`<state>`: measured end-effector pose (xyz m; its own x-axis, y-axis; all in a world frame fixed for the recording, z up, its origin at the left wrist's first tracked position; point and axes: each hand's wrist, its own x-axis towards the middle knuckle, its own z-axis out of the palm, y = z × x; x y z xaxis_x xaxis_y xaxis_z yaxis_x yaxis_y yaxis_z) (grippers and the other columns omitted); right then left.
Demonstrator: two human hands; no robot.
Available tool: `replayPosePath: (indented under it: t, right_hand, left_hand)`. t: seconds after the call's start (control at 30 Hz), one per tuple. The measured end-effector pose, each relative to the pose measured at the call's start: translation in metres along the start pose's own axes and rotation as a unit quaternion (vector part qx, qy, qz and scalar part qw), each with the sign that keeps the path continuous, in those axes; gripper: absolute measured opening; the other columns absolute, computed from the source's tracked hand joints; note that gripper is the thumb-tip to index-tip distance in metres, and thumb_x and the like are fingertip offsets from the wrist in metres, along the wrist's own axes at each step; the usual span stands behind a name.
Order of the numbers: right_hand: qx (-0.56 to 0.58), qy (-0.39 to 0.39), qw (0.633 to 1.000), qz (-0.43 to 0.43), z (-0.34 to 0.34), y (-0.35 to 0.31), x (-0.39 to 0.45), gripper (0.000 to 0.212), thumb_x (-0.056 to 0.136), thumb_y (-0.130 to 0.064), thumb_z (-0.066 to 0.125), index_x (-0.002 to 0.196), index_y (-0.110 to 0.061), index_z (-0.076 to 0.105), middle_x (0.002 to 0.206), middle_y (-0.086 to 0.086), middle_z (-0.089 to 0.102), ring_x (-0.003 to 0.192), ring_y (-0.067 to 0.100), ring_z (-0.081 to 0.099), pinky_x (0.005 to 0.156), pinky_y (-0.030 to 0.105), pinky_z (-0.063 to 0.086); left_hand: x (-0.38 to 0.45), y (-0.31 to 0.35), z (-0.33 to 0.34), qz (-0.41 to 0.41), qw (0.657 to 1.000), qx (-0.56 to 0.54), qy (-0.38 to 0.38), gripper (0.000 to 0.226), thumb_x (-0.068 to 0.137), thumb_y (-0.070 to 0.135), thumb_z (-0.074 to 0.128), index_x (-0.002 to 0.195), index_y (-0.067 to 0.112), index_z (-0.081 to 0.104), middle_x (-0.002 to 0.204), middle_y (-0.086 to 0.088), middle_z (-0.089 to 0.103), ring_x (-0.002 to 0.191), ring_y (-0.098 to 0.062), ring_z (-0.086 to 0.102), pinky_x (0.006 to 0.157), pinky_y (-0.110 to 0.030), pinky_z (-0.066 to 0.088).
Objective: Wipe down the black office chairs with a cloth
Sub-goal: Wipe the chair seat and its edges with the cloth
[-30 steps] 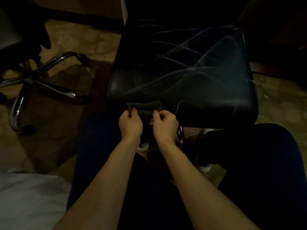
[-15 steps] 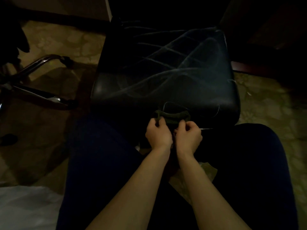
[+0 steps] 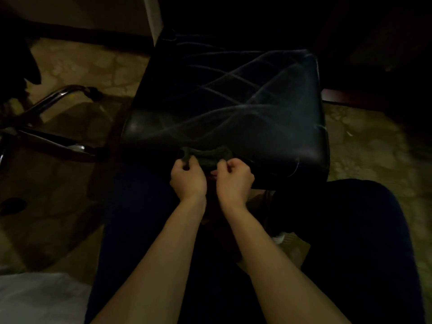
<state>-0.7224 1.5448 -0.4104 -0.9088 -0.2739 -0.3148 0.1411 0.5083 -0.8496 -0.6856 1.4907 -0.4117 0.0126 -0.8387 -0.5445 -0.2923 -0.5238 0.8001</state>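
Observation:
A black padded chair seat (image 3: 224, 99) with pale streaks across it fills the middle of the dim view. At its near edge a small dark green cloth (image 3: 205, 155) is stretched between my two hands. My left hand (image 3: 188, 177) pinches the cloth's left end and my right hand (image 3: 235, 180) pinches its right end. Both hands hover just in front of the seat's front edge, above my dark-trousered knees.
A second chair's chrome base (image 3: 46, 127) with castors stands on the patterned floor at the left. A white post (image 3: 154, 17) rises behind the seat. Something pale (image 3: 39, 298) lies at the bottom left. Dark furniture sits at the far right.
My hands have spread the cloth wider along the seat's front edge. The camera view has shifted sideways, so the left chair base shows more again.

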Motion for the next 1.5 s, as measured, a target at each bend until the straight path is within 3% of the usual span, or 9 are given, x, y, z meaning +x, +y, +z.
replayPosePath:
  t: [0.2, 0.47, 0.63, 0.87, 1.0, 1.1, 1.23, 1.37, 1.5]
  right_hand:
    - [0.003, 0.106, 0.993, 0.05, -0.074, 0.029, 0.03, 0.021, 0.091, -0.021, 0.059, 0.071, -0.02, 0.064, 0.067, -0.004, 0.07, 0.066, 0.008, 0.069, 0.071, 0.038, 0.06]
    - [-0.015, 0.2, 0.975, 0.101, -0.149, 0.046, 0.067, 0.02, 0.09, -0.021, 0.056, 0.07, -0.018, 0.059, 0.074, 0.003, 0.071, 0.078, 0.024, 0.069, 0.078, 0.039, 0.055]
    - [0.012, 0.247, 0.96, 0.131, -0.172, 0.05, 0.083, 0.018, 0.094, -0.018, 0.052, 0.094, -0.005, 0.065, 0.088, 0.01, 0.066, 0.086, 0.026, 0.061, 0.075, 0.031, 0.044]
    - [-0.068, 0.229, 0.968, 0.075, -0.158, 0.042, 0.078, 0.014, 0.094, -0.022, 0.051, 0.085, -0.012, 0.057, 0.084, 0.006, 0.062, 0.081, 0.024, 0.057, 0.073, 0.032, 0.04]
    - [-0.079, 0.214, 0.973, 0.04, -0.137, 0.033, 0.073, 0.017, 0.092, -0.024, 0.052, 0.077, -0.018, 0.055, 0.08, 0.006, 0.066, 0.079, 0.027, 0.062, 0.077, 0.042, 0.052]
    - [-0.089, 0.2, 0.975, 0.024, -0.115, 0.025, 0.061, 0.017, 0.094, -0.025, 0.052, 0.081, -0.015, 0.057, 0.081, 0.005, 0.065, 0.078, 0.023, 0.057, 0.075, 0.035, 0.046]
    - [-0.087, 0.182, 0.979, 0.023, -0.079, 0.01, 0.043, 0.019, 0.096, -0.025, 0.052, 0.083, -0.014, 0.06, 0.079, 0.001, 0.064, 0.075, 0.019, 0.054, 0.069, 0.029, 0.038]
    - [-0.09, 0.139, 0.986, 0.017, -0.042, -0.001, 0.031, 0.02, 0.096, -0.028, 0.052, 0.08, -0.016, 0.059, 0.081, 0.002, 0.068, 0.075, 0.02, 0.057, 0.069, 0.03, 0.04]
    - [-0.099, 0.09, 0.991, -0.007, -0.006, -0.016, 0.021, 0.021, 0.096, -0.029, 0.054, 0.08, -0.017, 0.058, 0.081, 0.001, 0.07, 0.075, 0.018, 0.06, 0.069, 0.029, 0.042]
  left_hand:
    - [-0.055, -0.018, 0.056, 0.031, 0.99, 0.112, -0.08, 0.019, 0.095, 0.039, 0.056, 0.084, 0.025, 0.064, 0.089, 0.003, 0.067, 0.086, -0.019, 0.065, 0.085, -0.042, 0.056]
    - [-0.118, -0.035, 0.129, -0.002, 0.979, 0.114, -0.172, 0.022, 0.097, 0.034, 0.055, 0.096, 0.017, 0.069, 0.101, -0.004, 0.069, 0.096, -0.023, 0.064, 0.083, -0.032, 0.052]
    - [-0.129, -0.036, 0.157, -0.007, 0.963, 0.149, -0.224, 0.026, 0.095, 0.037, 0.059, 0.097, 0.015, 0.073, 0.105, -0.008, 0.071, 0.1, -0.026, 0.066, 0.088, -0.034, 0.054]
    - [-0.112, -0.035, 0.151, 0.006, 0.96, 0.155, -0.233, 0.029, 0.095, 0.038, 0.058, 0.084, 0.015, 0.073, 0.099, -0.008, 0.068, 0.086, -0.022, 0.066, 0.084, -0.038, 0.057]
    - [-0.085, -0.026, 0.135, 0.023, 0.968, 0.136, -0.208, 0.031, 0.092, 0.04, 0.059, 0.074, 0.017, 0.07, 0.088, -0.007, 0.071, 0.084, -0.024, 0.069, 0.082, -0.041, 0.058]
    - [-0.056, -0.019, 0.12, 0.026, 0.97, 0.128, -0.206, 0.032, 0.09, 0.04, 0.06, 0.07, 0.017, 0.068, 0.077, -0.005, 0.073, 0.074, -0.025, 0.072, 0.075, -0.044, 0.061]
    - [-0.023, -0.005, 0.087, 0.05, 0.969, 0.149, -0.192, 0.028, 0.092, 0.037, 0.058, 0.075, 0.018, 0.069, 0.074, -0.003, 0.072, 0.07, -0.021, 0.072, 0.072, -0.042, 0.062]
    - [0.01, 0.013, 0.049, 0.059, 0.96, 0.201, -0.186, 0.029, 0.095, 0.034, 0.056, 0.081, 0.014, 0.07, 0.076, -0.004, 0.073, 0.073, -0.022, 0.072, 0.075, -0.04, 0.062]
    - [0.044, 0.04, 0.01, 0.112, 0.92, 0.322, -0.192, 0.028, 0.097, 0.034, 0.052, 0.09, 0.011, 0.068, 0.087, -0.008, 0.072, 0.077, -0.025, 0.071, 0.074, -0.042, 0.062]
